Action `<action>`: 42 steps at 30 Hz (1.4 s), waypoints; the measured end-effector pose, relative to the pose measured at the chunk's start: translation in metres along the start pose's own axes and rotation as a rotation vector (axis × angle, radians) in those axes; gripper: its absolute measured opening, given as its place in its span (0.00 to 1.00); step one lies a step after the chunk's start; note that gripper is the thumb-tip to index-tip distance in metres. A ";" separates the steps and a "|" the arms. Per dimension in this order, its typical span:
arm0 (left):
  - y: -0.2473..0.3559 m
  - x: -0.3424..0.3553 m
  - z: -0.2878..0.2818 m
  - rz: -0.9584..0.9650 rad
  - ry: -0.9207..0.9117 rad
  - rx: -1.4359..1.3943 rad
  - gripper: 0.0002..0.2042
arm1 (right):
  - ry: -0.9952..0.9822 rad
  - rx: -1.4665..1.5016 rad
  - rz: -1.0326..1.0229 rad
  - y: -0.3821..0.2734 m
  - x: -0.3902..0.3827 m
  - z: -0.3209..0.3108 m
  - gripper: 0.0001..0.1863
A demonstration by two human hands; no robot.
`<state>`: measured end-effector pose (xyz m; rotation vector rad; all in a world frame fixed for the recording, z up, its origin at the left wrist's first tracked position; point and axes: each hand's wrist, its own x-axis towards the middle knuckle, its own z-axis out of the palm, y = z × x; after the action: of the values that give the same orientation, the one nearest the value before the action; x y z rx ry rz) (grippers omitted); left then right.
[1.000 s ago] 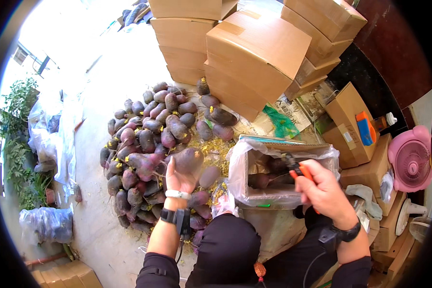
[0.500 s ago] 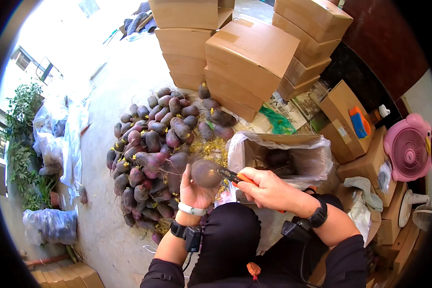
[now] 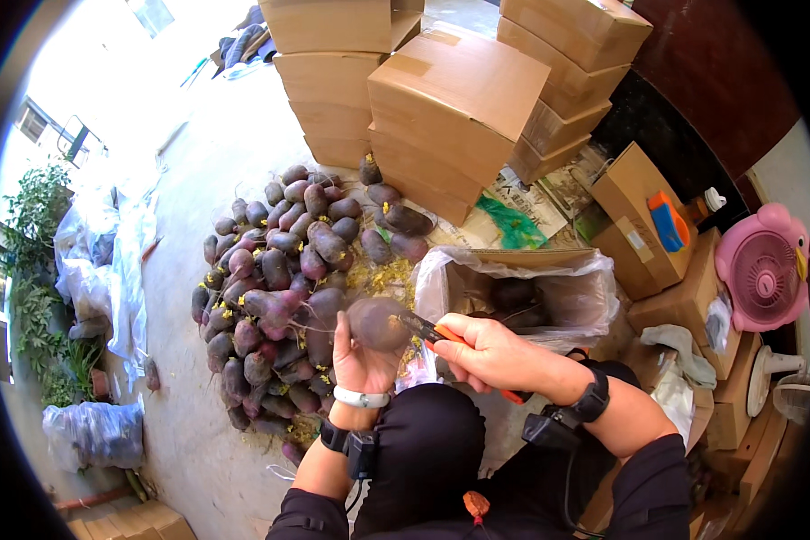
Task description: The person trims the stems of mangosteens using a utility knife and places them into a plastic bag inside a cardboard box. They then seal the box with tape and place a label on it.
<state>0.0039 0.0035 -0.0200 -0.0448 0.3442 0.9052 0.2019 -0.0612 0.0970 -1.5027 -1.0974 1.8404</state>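
Note:
My left hand [image 3: 366, 364] cups a round, dark purple root vegetable [image 3: 378, 324] from its left side and below, above the edge of the pile. My right hand [image 3: 481, 353] is closed around a black tool with orange on its handle [image 3: 443, 334]; it looks like pruning shears. The tool's dark tip meets the right end of the vegetable, where a pale brown patch shows. Fingers hide most of the handle. To the left spreads a pile of similar root vegetables [image 3: 274, 270], several with yellow sprouts. Yellow trimmings [image 3: 391, 279] lie beside the pile.
Right of the pile stands an open carton [image 3: 567, 261] lined with clear plastic, with dark root vegetables inside. Closed cartons [image 3: 459, 76] are stacked behind. A pink fan [image 3: 765, 279] sits on boxes at the right. Plastic sheeting [image 3: 94, 243] and plants [image 3: 40, 225] line the left.
The view has shifted slightly, so the surroundings sit a little further left. Both hands keep their hold, and the tool stays against the vegetable's right end.

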 end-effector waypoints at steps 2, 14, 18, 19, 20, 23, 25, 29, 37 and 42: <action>-0.004 0.002 0.003 0.140 -0.005 0.052 0.25 | -0.019 0.070 -0.001 0.004 0.005 0.001 0.12; -0.008 0.007 0.011 0.622 -0.057 0.439 0.28 | -0.170 0.734 0.033 0.011 0.024 0.014 0.14; -0.002 0.005 0.009 0.749 -0.120 0.586 0.30 | -0.242 0.863 0.038 0.008 0.026 0.012 0.14; -0.001 0.004 0.009 0.778 -0.110 0.604 0.30 | -0.270 0.895 0.036 0.008 0.027 0.011 0.15; 0.001 0.004 0.009 0.810 -0.103 0.624 0.30 | -0.275 0.904 0.033 0.009 0.027 0.012 0.15; 0.008 0.006 0.007 0.946 -0.089 0.791 0.30 | -0.275 0.903 0.002 0.008 0.028 0.013 0.15; 0.014 0.001 0.007 1.098 -0.008 1.061 0.30 | -0.265 0.865 -0.046 -0.003 0.027 0.017 0.15; 0.036 -0.006 0.015 0.850 0.283 0.862 0.26 | 0.070 0.446 0.044 -0.006 0.028 0.000 0.12; 0.033 -0.011 0.119 0.656 -0.177 1.220 0.33 | 0.352 0.251 -0.085 0.000 -0.030 -0.060 0.14; -0.035 0.050 0.182 0.307 -0.881 1.961 0.36 | 0.701 0.259 -0.090 0.042 -0.070 -0.113 0.13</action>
<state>0.1093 0.0535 0.1328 2.1747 0.2735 0.4707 0.3326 -0.1105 0.0937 -1.7020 -0.5523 1.1758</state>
